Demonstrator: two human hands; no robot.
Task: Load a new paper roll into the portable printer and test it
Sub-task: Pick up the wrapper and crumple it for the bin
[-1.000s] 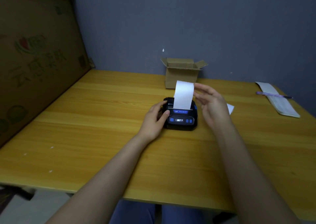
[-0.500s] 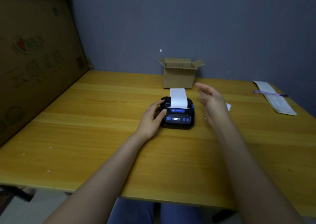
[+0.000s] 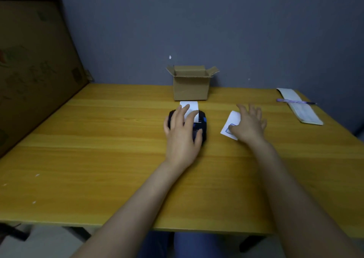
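Note:
A small black portable printer point(image 3: 201, 125) with blue buttons sits on the wooden table point(image 3: 98, 159) near its middle. A white paper strip point(image 3: 194, 106) sticks out of its top toward the back. My left hand point(image 3: 182, 137) lies flat over the printer, covering most of it, fingers spread onto the paper. My right hand point(image 3: 249, 124) rests with fingers apart on a loose white slip point(image 3: 231, 122) with a blue mark, just right of the printer. Whether the fingers grip the slip is not visible.
An open cardboard box point(image 3: 191, 84) stands behind the printer by the wall. A long paper pad point(image 3: 301, 110) with a purple pen point(image 3: 295, 101) lies at the back right. A large cardboard panel point(image 3: 33, 70) leans along the left side.
My left hand moved from the printer's left side onto its top. My right hand let the raised strip go and came down onto the loose slip. The strip stands lower now.

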